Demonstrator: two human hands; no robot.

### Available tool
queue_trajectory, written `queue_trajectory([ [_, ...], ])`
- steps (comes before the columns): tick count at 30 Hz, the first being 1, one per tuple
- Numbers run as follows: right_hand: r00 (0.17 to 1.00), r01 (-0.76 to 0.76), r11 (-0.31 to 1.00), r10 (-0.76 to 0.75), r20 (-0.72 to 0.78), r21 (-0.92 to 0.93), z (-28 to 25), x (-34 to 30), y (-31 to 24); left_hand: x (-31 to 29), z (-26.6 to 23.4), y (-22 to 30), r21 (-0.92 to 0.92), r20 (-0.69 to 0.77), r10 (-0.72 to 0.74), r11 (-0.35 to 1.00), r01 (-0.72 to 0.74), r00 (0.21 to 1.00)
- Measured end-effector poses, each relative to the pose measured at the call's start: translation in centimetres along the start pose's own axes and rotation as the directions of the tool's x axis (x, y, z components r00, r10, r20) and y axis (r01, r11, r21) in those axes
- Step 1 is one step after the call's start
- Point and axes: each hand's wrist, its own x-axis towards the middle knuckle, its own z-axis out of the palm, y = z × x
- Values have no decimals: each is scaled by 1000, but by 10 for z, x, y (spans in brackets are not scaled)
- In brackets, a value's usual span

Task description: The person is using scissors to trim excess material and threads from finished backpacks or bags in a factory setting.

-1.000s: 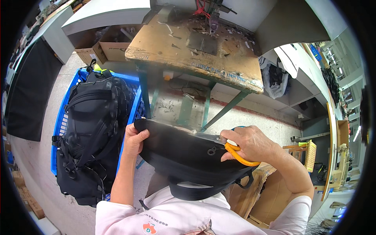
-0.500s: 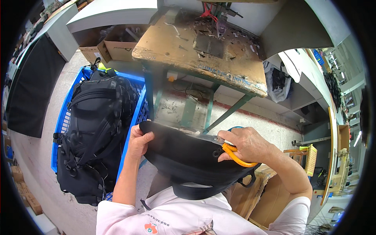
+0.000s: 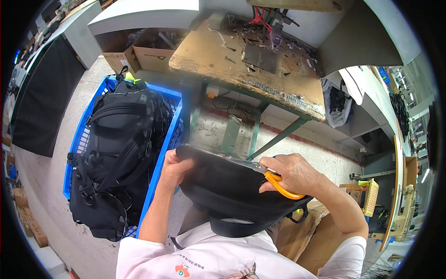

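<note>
A black fabric bag (image 3: 232,190) lies across my lap, its far edge lifted toward the table. My left hand (image 3: 175,169) pinches the upper left corner of that edge. In my right hand (image 3: 292,174) is a pair of scissors with orange handles (image 3: 283,187); fingers are wrapped round the handle. The metal blades (image 3: 246,163) point left along the bag's top edge and lie against it. Whether the blades are parted cannot be made out clearly.
On the left stands a blue plastic crate (image 3: 158,186) heaped with black backpacks (image 3: 123,139). Ahead is a worn wooden table (image 3: 209,51) with scraps on it. Cardboard boxes (image 3: 153,53) sit behind, and an opened carton (image 3: 302,237) is beside me at lower right.
The view has shifted slightly, so the surroundings sit further right. My left hand and the bag's corner have moved a little toward the scissors. Both hands keep their holds.
</note>
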Motion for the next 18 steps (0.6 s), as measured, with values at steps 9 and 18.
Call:
queue_trajectory([
  [9,1000,-2,997,0,22,81,-4,3,1,-3,6,4,-26,-63,-4,1000,2,998],
  [18,988,-108,982,89,126,156,-12,24,-15,-2,18,1,283,80,-92,957,66,993],
])
